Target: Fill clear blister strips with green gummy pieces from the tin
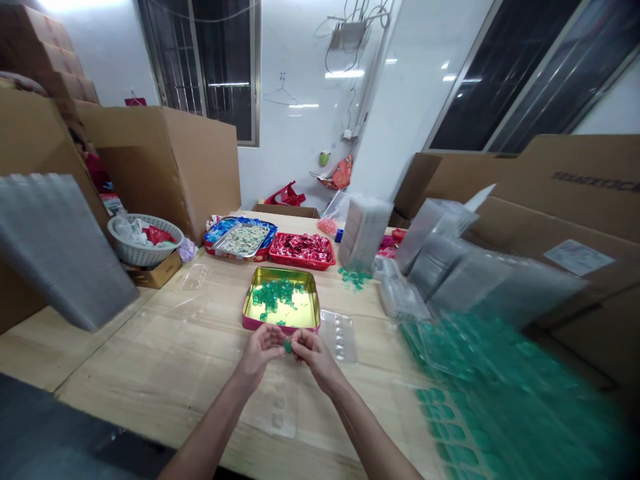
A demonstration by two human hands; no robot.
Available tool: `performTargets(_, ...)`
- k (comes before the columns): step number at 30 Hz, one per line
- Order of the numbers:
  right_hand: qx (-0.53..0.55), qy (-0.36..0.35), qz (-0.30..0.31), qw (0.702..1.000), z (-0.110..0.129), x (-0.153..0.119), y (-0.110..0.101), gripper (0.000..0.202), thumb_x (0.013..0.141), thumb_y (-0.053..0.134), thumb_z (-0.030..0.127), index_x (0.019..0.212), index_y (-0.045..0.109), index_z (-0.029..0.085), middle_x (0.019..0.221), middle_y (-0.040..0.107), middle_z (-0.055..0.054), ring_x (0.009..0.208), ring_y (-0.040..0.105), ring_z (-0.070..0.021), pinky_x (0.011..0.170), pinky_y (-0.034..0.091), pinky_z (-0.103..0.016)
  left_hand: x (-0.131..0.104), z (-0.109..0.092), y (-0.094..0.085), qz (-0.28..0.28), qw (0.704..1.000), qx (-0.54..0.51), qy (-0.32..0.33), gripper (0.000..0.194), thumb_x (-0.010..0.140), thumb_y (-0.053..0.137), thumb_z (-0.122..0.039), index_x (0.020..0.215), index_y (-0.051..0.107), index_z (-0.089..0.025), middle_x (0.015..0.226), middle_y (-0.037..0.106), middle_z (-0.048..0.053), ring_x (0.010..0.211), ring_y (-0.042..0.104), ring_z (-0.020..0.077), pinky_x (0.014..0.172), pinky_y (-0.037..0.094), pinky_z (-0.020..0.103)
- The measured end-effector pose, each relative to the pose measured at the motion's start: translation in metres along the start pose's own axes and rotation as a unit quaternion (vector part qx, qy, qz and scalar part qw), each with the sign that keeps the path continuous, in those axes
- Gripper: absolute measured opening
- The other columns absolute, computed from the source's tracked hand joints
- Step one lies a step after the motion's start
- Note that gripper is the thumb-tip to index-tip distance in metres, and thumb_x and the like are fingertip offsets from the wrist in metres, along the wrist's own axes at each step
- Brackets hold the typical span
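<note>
Between the fingertips of my left hand (263, 348) and my right hand (311, 353) is a small green translucent piece (287, 345). Both hands pinch it just in front of a rectangular tin (244, 319) with a gold inside and a red rim. Loose green pieces (275, 293) of the same colour lie heaped in that tin. A clear plastic blister tray (345, 337) rests flat to the right of my right hand. Below my wrists lies another clear blister tray (277, 417), partly hidden by my left forearm.
Behind the tin stand a red tray of shiny red packets (303, 249) and a metal tray of pale bits (243, 239). Stacked clear trays (366, 230) stand at the back right. Blurred green-filled trays (500, 393) cover the right side. A white basket (145, 250) sits left.
</note>
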State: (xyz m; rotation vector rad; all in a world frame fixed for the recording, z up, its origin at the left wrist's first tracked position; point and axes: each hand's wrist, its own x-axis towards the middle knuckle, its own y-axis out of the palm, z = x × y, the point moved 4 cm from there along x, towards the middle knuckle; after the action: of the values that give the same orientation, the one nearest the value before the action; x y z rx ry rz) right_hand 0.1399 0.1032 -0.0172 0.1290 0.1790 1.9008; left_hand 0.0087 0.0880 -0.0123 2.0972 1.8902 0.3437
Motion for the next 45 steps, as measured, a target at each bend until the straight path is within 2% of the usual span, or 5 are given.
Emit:
performTargets(7, 0.051, 0.005, -0.011, 0.999, -0.009, -0.007, 0.007, 0.031, 0.064, 0.07, 0.04, 0.065, 0.048, 0.018, 0.055, 0.047, 0.005, 0.046, 0.039, -0.0077, 0.044, 0.028, -0.02, -0.004, 0.007, 0.001, 0.004, 1.0, 0.007, -0.01, 0.02, 0.055, 0.068, -0.011, 0.074, 0.06, -0.012, 0.064, 0.06, 0.0, 0.062, 0.051, 0.0088, 0.062, 0.037, 0.021)
performTargets(16, 0.049, 0.011, -0.027, 0.998, -0.017, -0.011, 0.007, 0.032, 0.064, 0.069, 0.041, 0.068, 0.047, 0.018, 0.051, 0.046, 0.007, 0.041, 0.04, -0.0067, 0.042, 0.029, -0.019, -0.009, 0.019, -0.003, 0.027, 0.99, -0.056, -0.128, 0.021, 0.052, 0.074, -0.023, 0.062, 0.06, -0.011, 0.058, 0.059, 0.001, 0.055, 0.051, 0.0102, 0.058, 0.035, 0.025)
performTargets(25, 0.01, 0.001, -0.039, 0.999, -0.022, 0.001, 0.0, 0.028, 0.063, 0.067, 0.037, 0.069, 0.047, 0.019, 0.049, 0.046, 0.008, 0.039, 0.04, -0.0064, 0.039, 0.032, -0.018, 0.004, 0.012, -0.003, -0.026, 0.995, 0.046, -0.079, 0.022, 0.053, 0.07, -0.026, 0.058, 0.053, -0.014, 0.052, 0.054, -0.003, 0.049, 0.049, 0.0083, 0.052, 0.037, 0.023)
performTargets(36, -0.313, -0.061, -0.092, 0.943, -0.053, 0.007, -0.007, 0.01, 0.059, 0.046, 0.009, 0.061, 0.049, 0.018, 0.057, 0.052, 0.002, 0.054, 0.048, -0.013, 0.051, 0.034, -0.022, 0.021, 0.063, -0.026, -0.117, 0.958, 0.245, -0.088, 0.01, 0.056, 0.059, -0.008, 0.053, 0.053, -0.016, 0.037, 0.044, -0.008, 0.035, 0.041, 0.0064, 0.041, 0.028, 0.018)
performTargets(45, -0.414, -0.062, -0.101, 0.902, -0.055, 0.015, -0.007, 0.016, 0.063, 0.043, 0.004, 0.064, 0.051, 0.018, 0.059, 0.054, 0.001, 0.057, 0.05, -0.0147, 0.055, 0.032, -0.022, 0.03, 0.066, -0.026, -0.122, 0.925, 0.359, -0.038, 0.013, 0.06, 0.057, -0.008, 0.05, 0.057, -0.016, 0.039, 0.043, -0.006, 0.045, 0.048, 0.0114, 0.053, 0.036, 0.022)
